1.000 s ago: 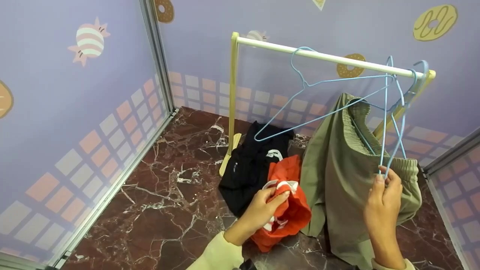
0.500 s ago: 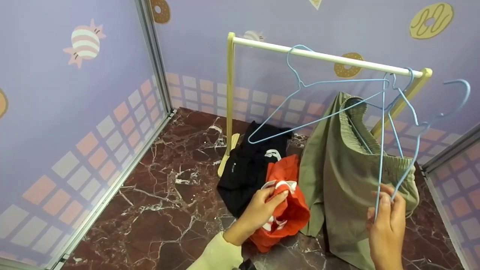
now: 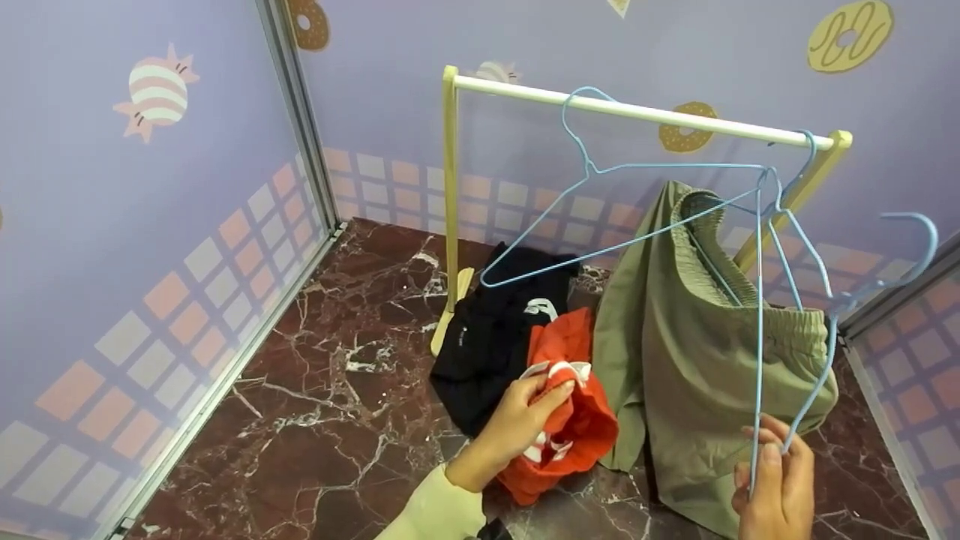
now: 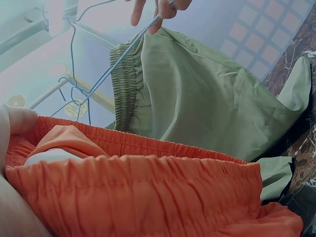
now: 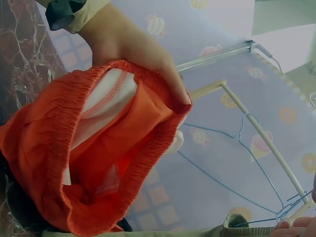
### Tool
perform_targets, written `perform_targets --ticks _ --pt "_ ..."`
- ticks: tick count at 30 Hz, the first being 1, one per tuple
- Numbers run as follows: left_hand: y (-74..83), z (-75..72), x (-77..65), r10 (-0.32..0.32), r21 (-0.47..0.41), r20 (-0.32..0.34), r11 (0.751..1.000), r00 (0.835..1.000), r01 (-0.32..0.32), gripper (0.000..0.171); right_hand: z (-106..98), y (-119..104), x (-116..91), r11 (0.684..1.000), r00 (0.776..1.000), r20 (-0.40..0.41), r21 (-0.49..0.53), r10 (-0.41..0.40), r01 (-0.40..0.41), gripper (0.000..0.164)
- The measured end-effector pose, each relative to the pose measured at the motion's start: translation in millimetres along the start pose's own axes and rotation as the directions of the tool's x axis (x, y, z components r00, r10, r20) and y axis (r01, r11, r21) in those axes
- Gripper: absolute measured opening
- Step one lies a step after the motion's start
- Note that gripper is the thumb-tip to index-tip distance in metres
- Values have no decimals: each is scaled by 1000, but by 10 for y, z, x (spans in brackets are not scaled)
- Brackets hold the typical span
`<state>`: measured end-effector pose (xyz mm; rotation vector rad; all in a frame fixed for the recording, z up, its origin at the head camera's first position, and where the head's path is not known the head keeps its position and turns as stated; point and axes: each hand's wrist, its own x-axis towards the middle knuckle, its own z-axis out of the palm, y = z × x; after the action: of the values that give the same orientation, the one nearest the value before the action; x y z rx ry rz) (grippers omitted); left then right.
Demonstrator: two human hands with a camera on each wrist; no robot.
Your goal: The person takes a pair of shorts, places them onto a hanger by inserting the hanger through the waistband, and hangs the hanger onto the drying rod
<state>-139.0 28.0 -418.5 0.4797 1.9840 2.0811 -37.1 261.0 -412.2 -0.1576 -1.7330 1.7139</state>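
My left hand pinches the elastic waistband of orange shorts between thumb and fingers. In the left wrist view the gathered waistband gapes, with white lining inside. The right wrist view looks into the same opening from the side. At lower right, my right hand grips one end of a blue wire hanger. Its hook points off to the right, away from the rail. Behind that hand hang olive-green pants with an elastic waist, on another blue hanger at the rail's right end.
A small rack with a white rail and yellowish posts stands near the patterned wall. A bare blue hanger hangs from its middle. Black clothing lies on the dark marbled floor beside the left post.
My right hand has lowered and drawn the hanger off the rail; its hook has swung out to the right. My left hand keeps holding the orange shorts almost in place.
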Motion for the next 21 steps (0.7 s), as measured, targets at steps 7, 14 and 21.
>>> perform_targets --ticks 7,14,21 --pt "2 15 30 22 28 -2 999 1000 -21 27 -145 93 -144 1000 999 -44 -8 20 -21 25" --pt "-2 17 74 12 22 6 1000 1000 -12 27 -278 146 -221 1000 1000 -14 -6 -8 8 25" --pt "13 1 107 5 70 -17 998 1000 -4 24 -359 158 -223 1000 1000 10 -31 5 -5 26"
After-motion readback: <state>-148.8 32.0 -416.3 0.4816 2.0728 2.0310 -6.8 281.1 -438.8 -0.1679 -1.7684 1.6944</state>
